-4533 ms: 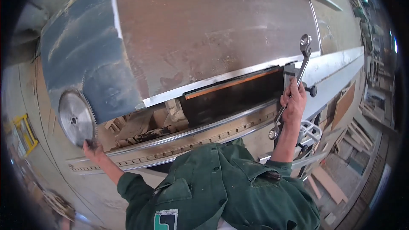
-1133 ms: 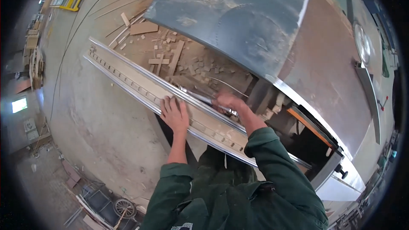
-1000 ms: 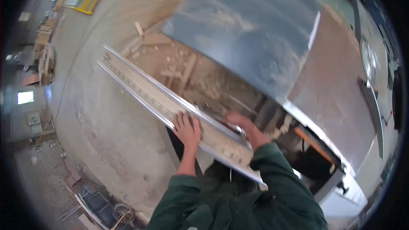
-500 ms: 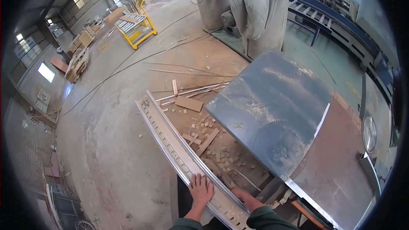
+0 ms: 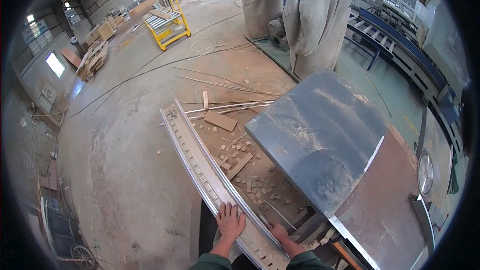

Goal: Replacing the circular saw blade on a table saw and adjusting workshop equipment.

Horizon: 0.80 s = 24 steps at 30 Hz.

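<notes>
Both hands rest on the metal rail [image 5: 210,175] at the saw table's [image 5: 325,140] left edge: left hand [image 5: 230,221] flat, fingers spread; right hand [image 5: 278,231] curled against the rail's inner side, grip unclear.

Concrete workshop floor [image 5: 125,170]: dusty, grey-brown. Lying directly on it: a long pale metal rail [image 5: 210,175], running diagonally from mid-floor toward the lower edge; scattered small wood offcuts [image 5: 245,162] between the rail and the saw table; one larger flat board piece [image 5: 220,120]; thin strips [image 5: 235,106] beyond it; a loose cable [image 5: 150,70] trailing across. Standing farther off: yellow trolley [image 5: 167,22], stacked timber pallets [image 5: 92,60].
</notes>
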{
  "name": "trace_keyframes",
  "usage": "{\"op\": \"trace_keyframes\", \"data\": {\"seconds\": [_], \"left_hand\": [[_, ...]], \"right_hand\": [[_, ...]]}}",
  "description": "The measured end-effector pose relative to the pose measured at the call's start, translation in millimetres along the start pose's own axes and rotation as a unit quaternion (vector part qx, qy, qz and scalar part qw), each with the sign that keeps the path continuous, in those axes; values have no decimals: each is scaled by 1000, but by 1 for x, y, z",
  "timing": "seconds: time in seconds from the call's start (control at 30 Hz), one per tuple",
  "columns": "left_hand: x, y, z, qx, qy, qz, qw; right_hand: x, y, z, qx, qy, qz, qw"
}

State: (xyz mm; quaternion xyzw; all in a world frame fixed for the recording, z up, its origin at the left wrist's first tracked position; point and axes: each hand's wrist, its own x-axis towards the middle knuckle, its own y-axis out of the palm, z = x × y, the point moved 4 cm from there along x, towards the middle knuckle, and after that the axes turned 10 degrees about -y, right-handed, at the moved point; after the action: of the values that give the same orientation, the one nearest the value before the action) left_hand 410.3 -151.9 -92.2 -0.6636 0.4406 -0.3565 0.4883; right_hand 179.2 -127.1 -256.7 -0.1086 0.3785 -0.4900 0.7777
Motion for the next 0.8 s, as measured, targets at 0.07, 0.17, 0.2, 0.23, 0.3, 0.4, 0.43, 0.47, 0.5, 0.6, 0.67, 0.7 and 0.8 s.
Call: {"op": "trace_keyframes", "data": {"seconds": [0.07, 0.17, 0.2, 0.23, 0.3, 0.4, 0.43, 0.47, 0.5, 0.6, 0.67, 0.7, 0.8], "left_hand": [[0, -1, 0, 1, 7, -11, 1000], [-1, -3, 2, -3, 8, -14, 1000], [-1, -3, 3, -5, 4, -14, 1000], [0, -4, 3, -9, 8, -16, 1000], [0, -3, 4, -13, 7, -20, 1000], [1, -4, 4, -18, 11, -26, 999], [1, -5, 3, -23, 12, -26, 999], [1, -6, 4, -26, 14, -26, 999], [1, -7, 5, -26, 11, -29, 999], [-1, -6, 5, -24, 10, -25, 999], [-1, -5, 6, -23, 9, -23, 999], [-1, -5, 7, -23, 8, -24, 999], [0, -7, 7, -29, -1, -24, 999]], "right_hand": [[-1, 7, -11, -30, -36, 73, 996], [1, 9, -13, -130, 26, 128, 983], [1, 5, -9, -134, 26, 130, 982], [2, 2, -4, -146, 8, 135, 980], [5, -7, 9, -160, -13, 143, 977], [12, -11, 13, -176, -22, 156, 972], [17, -8, 14, -159, -70, 152, 973], [22, -6, 18, -140, -118, 149, 972], [26, -3, 18, -142, -121, 149, 971], [34, 1, 28, -106, -100, 132, 981], [34, -7, 41, -114, -107, 135, 978], [32, -12, 49, -115, -108, 135, 978], [32, -20, 58, -97, -89, 139, 981]]}}
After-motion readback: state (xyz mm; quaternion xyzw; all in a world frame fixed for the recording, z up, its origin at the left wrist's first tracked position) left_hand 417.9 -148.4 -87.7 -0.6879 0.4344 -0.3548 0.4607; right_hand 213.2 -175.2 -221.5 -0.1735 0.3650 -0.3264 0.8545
